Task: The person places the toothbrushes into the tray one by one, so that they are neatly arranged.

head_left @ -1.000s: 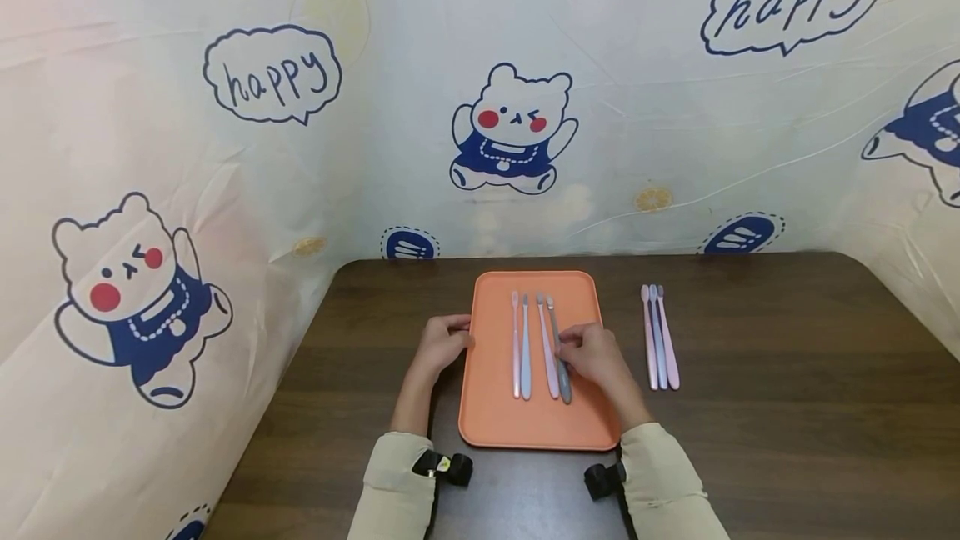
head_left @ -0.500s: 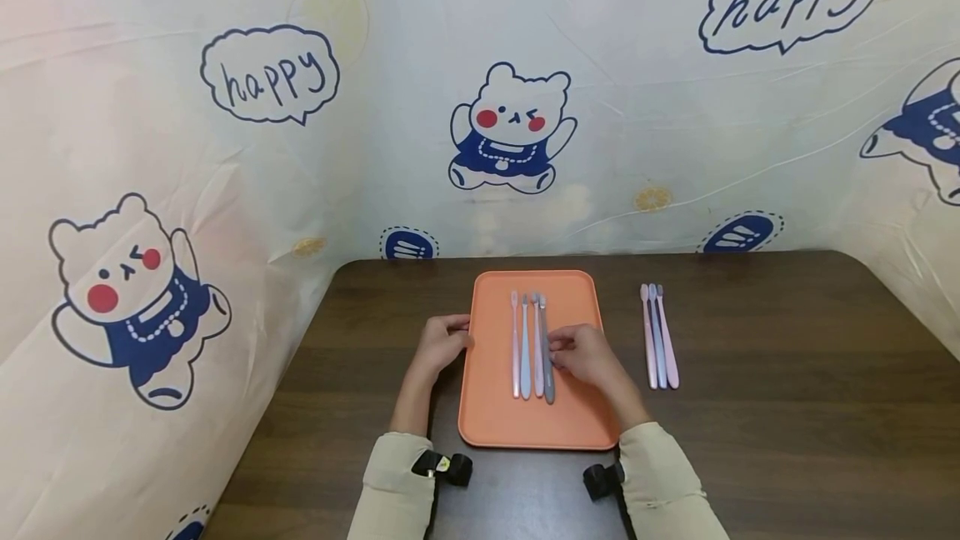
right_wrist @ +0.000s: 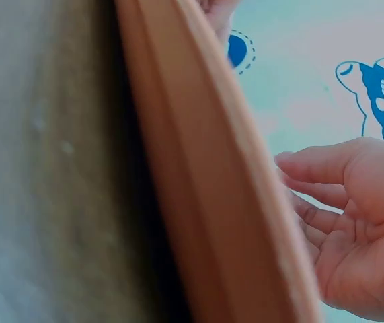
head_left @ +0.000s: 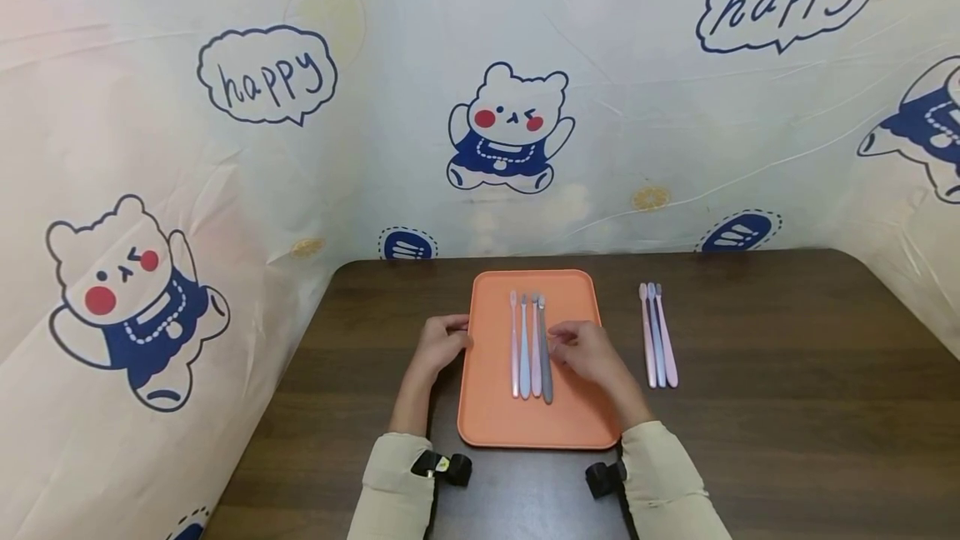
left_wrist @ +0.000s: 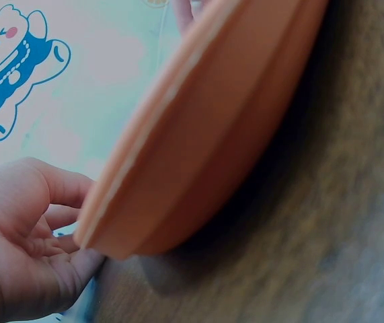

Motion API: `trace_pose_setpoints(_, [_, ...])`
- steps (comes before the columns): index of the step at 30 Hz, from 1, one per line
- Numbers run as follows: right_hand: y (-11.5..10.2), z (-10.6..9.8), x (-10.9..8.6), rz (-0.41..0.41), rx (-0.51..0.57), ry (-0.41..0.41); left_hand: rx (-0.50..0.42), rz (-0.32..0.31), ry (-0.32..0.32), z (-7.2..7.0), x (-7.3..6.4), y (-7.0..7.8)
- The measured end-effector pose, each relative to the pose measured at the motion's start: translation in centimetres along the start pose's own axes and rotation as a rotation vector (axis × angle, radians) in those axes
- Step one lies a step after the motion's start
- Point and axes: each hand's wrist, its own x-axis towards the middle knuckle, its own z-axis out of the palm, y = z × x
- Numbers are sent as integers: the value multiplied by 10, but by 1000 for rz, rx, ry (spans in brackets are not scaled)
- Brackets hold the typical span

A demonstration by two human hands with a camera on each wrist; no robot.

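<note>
An orange tray (head_left: 495, 419) lies on the table with several toothbrushes side by side on it. From the left they run pink (head_left: 514, 357), light blue (head_left: 525, 369), pink (head_left: 536, 365) and grey (head_left: 546, 365), heads pointing to the far side. My left hand (head_left: 441, 344) holds the tray's left rim; in the left wrist view its thumb and fingers meet at that rim. Over the tray, my right hand (head_left: 588, 350) has its loosely bent fingertips just right of the grey toothbrush. The tray's side hides part of that hand's fingertips in the right wrist view.
To the right of the tray, three more toothbrushes (head_left: 660, 348), two pink and one blue, lie close together on the dark wooden table (head_left: 787, 407). A printed curtain (head_left: 630, 107) with bears surrounds the table's back and sides.
The grey toothbrush and the pink one beside it have shifted left and straightened against the others. My right hand moved left with them, then drew slightly off. The left hand stays put.
</note>
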Motion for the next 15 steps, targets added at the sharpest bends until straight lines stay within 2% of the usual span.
trace_pose_setpoints(15, [-2,-29,-7,33,-16,42,4,-5,-6,0,-1,3])
